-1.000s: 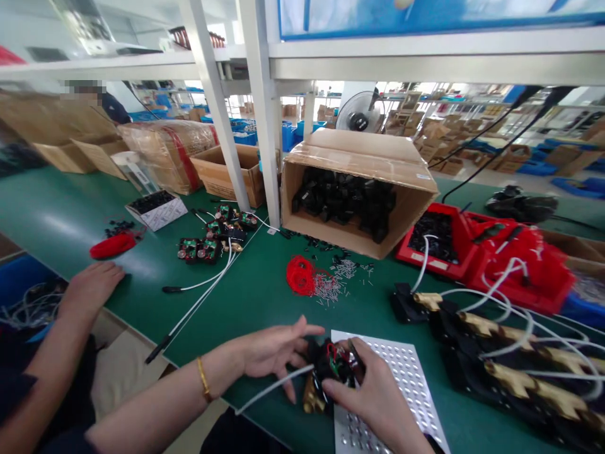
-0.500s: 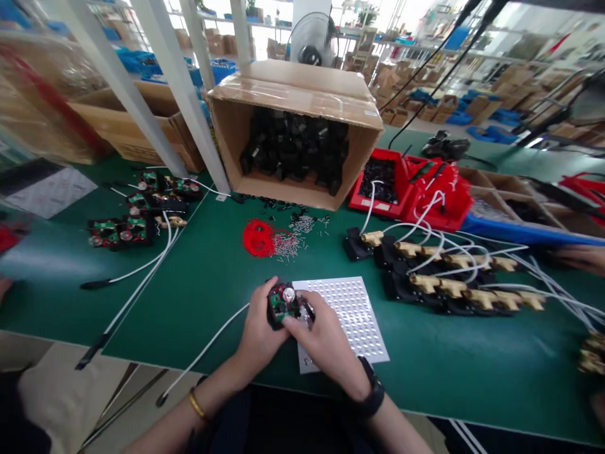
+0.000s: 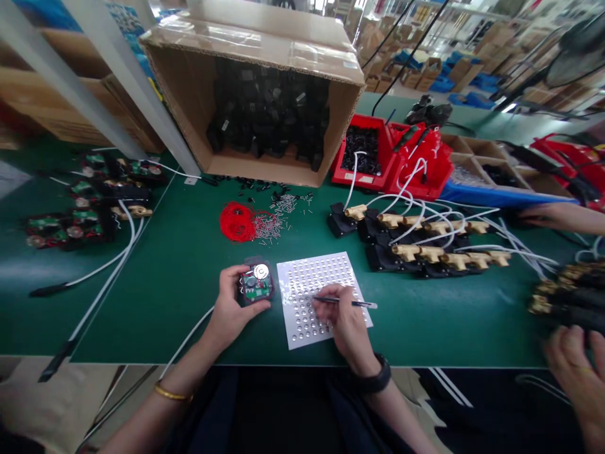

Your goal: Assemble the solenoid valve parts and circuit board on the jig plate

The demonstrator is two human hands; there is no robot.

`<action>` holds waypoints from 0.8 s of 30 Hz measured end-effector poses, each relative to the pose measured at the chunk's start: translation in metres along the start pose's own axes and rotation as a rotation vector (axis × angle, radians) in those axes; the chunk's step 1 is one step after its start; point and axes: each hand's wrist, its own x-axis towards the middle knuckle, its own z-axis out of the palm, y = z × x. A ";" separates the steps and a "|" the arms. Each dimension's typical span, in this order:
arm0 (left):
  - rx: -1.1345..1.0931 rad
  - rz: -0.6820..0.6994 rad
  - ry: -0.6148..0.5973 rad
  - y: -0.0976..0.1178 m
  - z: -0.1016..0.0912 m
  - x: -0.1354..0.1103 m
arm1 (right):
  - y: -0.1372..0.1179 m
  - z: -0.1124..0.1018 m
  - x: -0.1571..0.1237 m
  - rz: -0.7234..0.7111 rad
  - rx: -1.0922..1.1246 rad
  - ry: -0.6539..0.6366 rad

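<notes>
My left hand grips a small black housing by its left and front edges. Its open face shows a green circuit board, red wires and a round silvery part at the top. A thin dark pen-like tool is pinched in my right hand, its pale end pointing right. Its tip is over a white sheet covered in rows of small shiny round pieces; whether it touches one I cannot tell. A white cable runs from near the housing off the table's front edge.
Red wires and loose metal pins lie ahead. Behind stands a cardboard box of black parts. Brass-fitted black units and red bins occupy the right; circuit-board units the left. Another person's hand is far right.
My right hand has left the housing and moved right over the white sheet with the tool. My left hand now holds the housing alone, slightly left. The camera view has shifted.
</notes>
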 end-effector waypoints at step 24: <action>0.405 0.092 -0.776 0.034 0.003 0.026 | 0.003 0.025 0.045 -0.174 -0.301 0.010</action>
